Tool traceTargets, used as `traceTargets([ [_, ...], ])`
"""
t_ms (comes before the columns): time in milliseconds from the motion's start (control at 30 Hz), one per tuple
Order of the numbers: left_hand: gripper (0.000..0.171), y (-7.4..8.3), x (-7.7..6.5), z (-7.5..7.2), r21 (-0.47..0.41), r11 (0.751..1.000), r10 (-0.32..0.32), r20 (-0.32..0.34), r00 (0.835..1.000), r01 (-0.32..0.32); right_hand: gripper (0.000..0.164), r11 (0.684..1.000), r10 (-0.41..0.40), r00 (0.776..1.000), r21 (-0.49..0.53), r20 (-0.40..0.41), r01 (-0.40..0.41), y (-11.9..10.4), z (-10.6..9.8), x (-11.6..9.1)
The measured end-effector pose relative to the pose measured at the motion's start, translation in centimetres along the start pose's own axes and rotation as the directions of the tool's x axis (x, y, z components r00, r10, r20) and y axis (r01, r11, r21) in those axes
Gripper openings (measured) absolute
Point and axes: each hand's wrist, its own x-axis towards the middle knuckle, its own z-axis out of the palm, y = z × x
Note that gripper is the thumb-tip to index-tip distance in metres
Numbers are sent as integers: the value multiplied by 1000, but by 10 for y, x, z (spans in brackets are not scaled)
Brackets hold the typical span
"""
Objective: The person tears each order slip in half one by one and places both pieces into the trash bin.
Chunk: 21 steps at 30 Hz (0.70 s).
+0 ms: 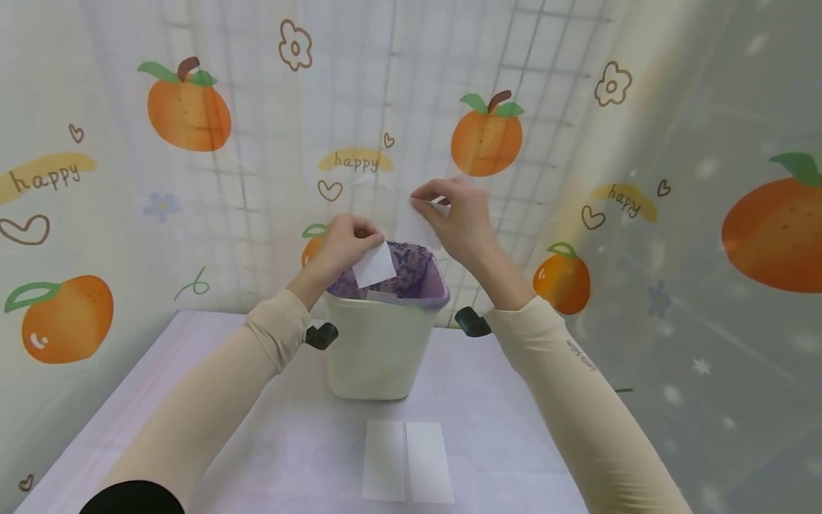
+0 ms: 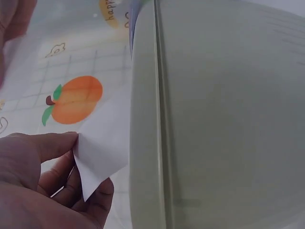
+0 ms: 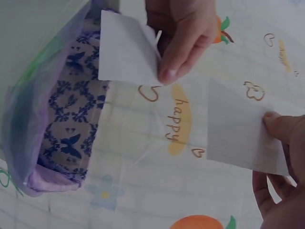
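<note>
My left hand [image 1: 343, 246] pinches a small white piece of paper [image 1: 375, 265] by its edge, just over the mouth of a pale bin [image 1: 379, 350]. Higher and to the right, my right hand [image 1: 462, 218] holds a second piece of white paper [image 3: 238, 129] between thumb and fingers; it hangs down behind the bin's rim area in the head view. The two pieces are apart. A purple patterned liner [image 1: 414, 268] covers the bin's inside and rim. Within the bin, a bit of white paper [image 1: 381, 295] shows near the front rim; the bottom is hidden.
Two white rectangular paper pieces [image 1: 384, 460] lie side by side on the white-covered table [image 1: 282, 442], in front of the bin. Behind the table hangs a curtain [image 1: 270, 143] printed with oranges, with a wire grid showing through.
</note>
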Motion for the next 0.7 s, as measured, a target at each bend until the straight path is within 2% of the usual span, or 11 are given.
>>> traceTargets([
  [233,10,-7,-1,-4,-11,1000,22,42,999,-22,10,996,89,992,-25,85,-87,16,11,-4],
  [433,9,-14,-6,-13,6,999,43,61,997,-44,23,982,189,961,-21,204,-189,41,15,-11],
  [567,11,-18,-8,-17,36,999,39,54,998,-41,32,967,253,946,-19,201,-255,58,14,-23],
  [700,15,-21,-10,-23,7,1000,20,11,1000,-20,39,959,279,945,-5,171,-283,72,10,-33],
])
